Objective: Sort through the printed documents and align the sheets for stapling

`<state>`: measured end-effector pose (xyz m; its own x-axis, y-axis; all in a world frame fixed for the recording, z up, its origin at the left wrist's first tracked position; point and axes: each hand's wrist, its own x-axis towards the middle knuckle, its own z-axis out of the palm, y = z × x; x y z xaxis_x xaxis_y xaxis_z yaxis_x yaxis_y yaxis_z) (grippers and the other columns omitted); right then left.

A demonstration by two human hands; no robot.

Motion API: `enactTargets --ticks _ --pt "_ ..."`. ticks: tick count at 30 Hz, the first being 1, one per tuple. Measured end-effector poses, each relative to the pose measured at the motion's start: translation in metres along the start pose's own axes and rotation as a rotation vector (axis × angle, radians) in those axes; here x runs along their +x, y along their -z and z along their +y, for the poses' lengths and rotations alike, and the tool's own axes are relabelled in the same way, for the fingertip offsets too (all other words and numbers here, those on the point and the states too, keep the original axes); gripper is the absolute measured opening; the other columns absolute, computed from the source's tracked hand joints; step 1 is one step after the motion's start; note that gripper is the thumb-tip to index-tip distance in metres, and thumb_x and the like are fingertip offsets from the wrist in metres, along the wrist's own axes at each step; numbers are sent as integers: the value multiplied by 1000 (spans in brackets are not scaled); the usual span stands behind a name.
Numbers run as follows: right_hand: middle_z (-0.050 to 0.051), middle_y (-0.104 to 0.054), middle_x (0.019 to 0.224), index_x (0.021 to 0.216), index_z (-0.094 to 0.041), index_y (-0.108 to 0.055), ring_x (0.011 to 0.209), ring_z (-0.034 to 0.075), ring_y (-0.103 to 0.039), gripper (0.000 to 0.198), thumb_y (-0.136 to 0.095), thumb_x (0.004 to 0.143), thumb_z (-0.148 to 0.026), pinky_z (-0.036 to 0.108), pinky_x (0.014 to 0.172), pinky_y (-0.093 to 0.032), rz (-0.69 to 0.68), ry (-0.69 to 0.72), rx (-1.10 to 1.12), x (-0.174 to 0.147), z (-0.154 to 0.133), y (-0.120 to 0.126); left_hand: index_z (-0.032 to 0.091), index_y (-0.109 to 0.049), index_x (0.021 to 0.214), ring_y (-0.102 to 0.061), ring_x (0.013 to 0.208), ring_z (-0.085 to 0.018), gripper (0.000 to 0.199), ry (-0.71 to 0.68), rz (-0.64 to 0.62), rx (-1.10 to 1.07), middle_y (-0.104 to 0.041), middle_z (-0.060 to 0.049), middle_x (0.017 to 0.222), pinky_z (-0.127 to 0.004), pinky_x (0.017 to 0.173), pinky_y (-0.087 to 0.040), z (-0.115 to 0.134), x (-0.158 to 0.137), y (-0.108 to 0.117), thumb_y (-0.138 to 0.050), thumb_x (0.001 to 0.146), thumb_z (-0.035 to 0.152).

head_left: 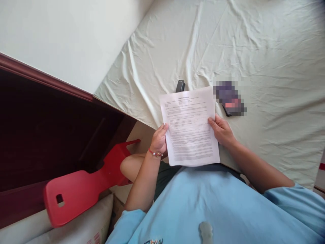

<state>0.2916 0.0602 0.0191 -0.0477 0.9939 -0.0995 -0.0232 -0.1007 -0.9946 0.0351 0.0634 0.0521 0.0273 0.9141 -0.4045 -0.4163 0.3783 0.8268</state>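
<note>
A printed sheet of paper [191,135], possibly a stack of several, is held up in front of me with its text facing me. My left hand [159,138], with a red and white bracelet at the wrist, pinches its left edge. At the right edge, my right hand [221,129] grips it with the thumb on the front. Behind the paper's top edge a black object [180,86], perhaps a stapler, sticks out partly hidden. To the right of the paper lies a dark phone-like object [228,98], blurred out by large pixels.
A wrinkled pale cloth [269,67] covers the wide surface ahead. On the lower left stands a red plastic chair [73,193], beside a white sack [83,220]. Dark wooden furniture [45,135] with a white top [63,40] is at the left.
</note>
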Motion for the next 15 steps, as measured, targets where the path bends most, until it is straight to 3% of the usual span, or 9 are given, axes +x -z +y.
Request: enactTargets --ticks 6,10,15 --pt "4 -74 123 130 -30 -67 124 30 -64 48 -57 96 -63 48 103 -55 171 111 8 6 7 3 12 -74 109 -69 117 -32 52 41 -63 184 -77 -14 111 -48 106 -54 -13 -18 1 -81 78 54" --pt "5 -73 124 128 -30 -68 123 30 -64 46 -59 95 -62 49 105 -53 181 122 24 9 10 6 12 -74 109 -71 111 -30 53 2 -66 330 -76 -14 113 -45 102 -56 -28 -38 10 -74 84 58" --pt "5 -74 124 131 -31 -66 123 30 -64 51 -58 94 -64 50 101 -56 126 111 4 11 11 5 14 -73 116 -68 120 -31 49 -5 -65 129 -75 -15 117 -46 107 -53 -34 -54 11 -76 85 52"
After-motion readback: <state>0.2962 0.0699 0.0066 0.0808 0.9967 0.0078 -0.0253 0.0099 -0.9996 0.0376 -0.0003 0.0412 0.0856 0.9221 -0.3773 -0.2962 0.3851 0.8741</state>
